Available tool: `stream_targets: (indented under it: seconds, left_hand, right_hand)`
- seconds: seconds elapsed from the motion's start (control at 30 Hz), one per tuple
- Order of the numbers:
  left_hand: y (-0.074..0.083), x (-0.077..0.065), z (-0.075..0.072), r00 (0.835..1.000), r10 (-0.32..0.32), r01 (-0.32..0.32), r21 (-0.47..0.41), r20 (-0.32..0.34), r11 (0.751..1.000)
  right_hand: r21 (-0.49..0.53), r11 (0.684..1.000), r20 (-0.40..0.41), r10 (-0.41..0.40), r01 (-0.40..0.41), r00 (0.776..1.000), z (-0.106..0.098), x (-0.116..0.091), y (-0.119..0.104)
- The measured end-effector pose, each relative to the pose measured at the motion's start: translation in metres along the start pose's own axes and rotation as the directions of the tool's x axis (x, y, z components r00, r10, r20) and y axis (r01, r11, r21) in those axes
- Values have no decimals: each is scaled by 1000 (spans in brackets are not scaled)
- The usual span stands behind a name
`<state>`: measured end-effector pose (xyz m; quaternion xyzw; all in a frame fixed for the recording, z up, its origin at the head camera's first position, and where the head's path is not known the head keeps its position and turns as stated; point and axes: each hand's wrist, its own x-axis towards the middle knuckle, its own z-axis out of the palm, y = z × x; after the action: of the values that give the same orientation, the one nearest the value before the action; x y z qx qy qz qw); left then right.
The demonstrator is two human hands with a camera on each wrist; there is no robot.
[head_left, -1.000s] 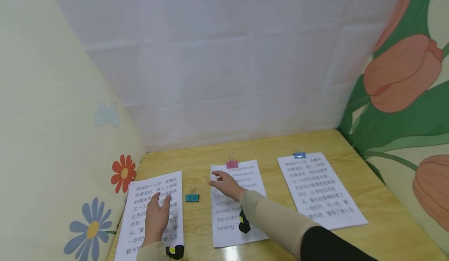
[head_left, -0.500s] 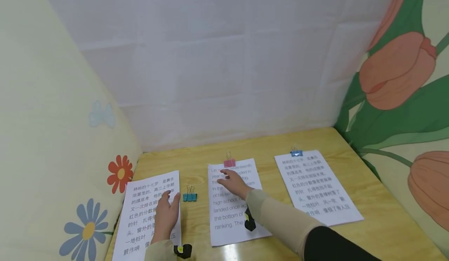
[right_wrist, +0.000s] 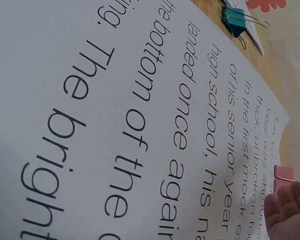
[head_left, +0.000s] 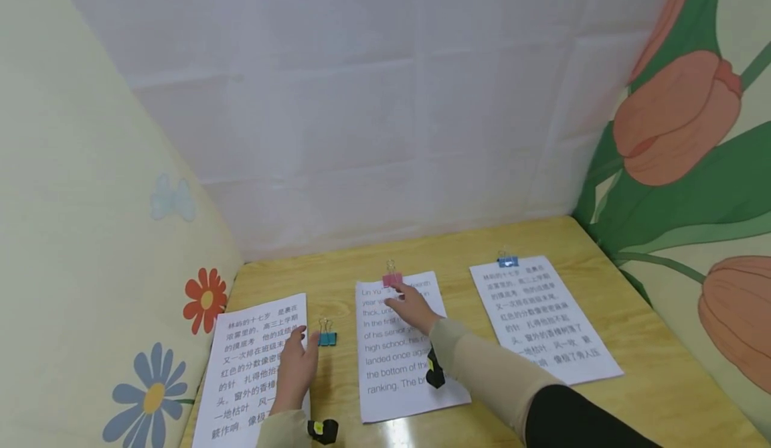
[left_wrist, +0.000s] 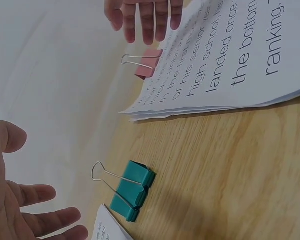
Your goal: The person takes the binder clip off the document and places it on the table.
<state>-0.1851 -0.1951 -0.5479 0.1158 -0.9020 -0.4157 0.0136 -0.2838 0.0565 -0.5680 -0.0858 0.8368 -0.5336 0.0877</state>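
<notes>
The right grip (head_left: 414, 306) was empty, its fingers stretched out towards the pink clip (head_left: 392, 279) at the top edge of the middle stack of paper (head_left: 391, 367). Its fingertips came right up to the clip's near side; whether they touched it I could not tell. The left grip (head_left: 298, 364) held nothing either, thumb and fingers spread, beside the right edge of the left stack of paper (head_left: 241, 378). The teal clip (head_left: 328, 339) lay loose on the worktop (head_left: 446, 254) between those two stacks, near the left grip's thumb but apart from it. Further off, the blue clip (head_left: 508, 261) sat at the top edge of the right stack of paper (head_left: 542, 321).

The likeliest trouble, I judged, was at the pink clip: a push from outstretched fingers, with no pinch on the wire handles, could have skewed it or dragged the sheets along. The near corner of that stack already looked uneven in the left wrist view, so the pages might have slid further out of line. A careless sweep of the left thumb could also have knocked the teal clip, since nothing held it down.

Compared with a second earlier, the right grip had gone from the middle stack's left edge to the pink clip, and the left grip had moved right, closer to the teal clip. All three clips and the stacks had kept their places
</notes>
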Motion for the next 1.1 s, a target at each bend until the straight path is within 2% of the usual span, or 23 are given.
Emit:
stream_targets:
  seconds: [0.13, 0.37, 0.67, 0.97, 1.1]
  left_hand:
    - [1, 2, 6, 1000, 4, -4, -7, 26, 1000]
    - [12, 6, 23, 998, 59, -58, -33, 35, 998]
    - [19, 8, 42, 992, 103, -98, -76, 67, 992]
    - [19, 4, 54, 993, 76, -72, -48, 95, 996]
    - [20, 5, 56, 991, 63, -57, -61, 114, 997]
  right_hand:
    - [26, 999, -10, 24, -24, 1000, -4, 1, 1]
    - [31, 998, -30, 52, -51, 998, -7, 2, 4]
    - [18, 999, -44, 28, -28, 999, -11, 7, 9]
    - [-48, 999, -103, -7, 2, 995, -18, 11, 15]
    - [-50, 999, -104, 6, -11, 995, -20, 12, 15]
